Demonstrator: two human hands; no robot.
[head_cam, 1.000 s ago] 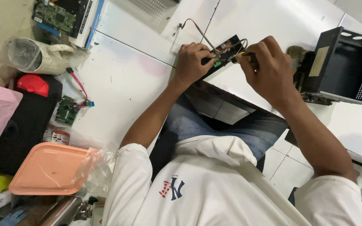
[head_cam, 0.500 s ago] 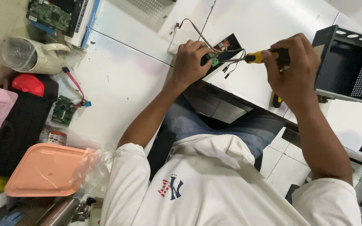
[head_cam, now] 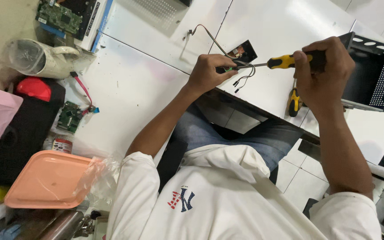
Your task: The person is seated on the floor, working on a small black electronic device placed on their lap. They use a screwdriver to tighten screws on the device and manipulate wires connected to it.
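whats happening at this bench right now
A person in a white shirt works at a white table. The left hand pinches a small wired part at the table's edge, while the right hand holds a yellow-handled screwdriver with its tip at that part. A second screwdriver lies nearby, beside an open black metal case.

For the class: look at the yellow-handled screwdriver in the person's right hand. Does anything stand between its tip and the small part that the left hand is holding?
Nothing visible does. The right hand holds the screwdriver level, and its bare shaft runs straight to the small part pinched in the left hand. Thin wires hang beside the tip, below the shaft, not across it.
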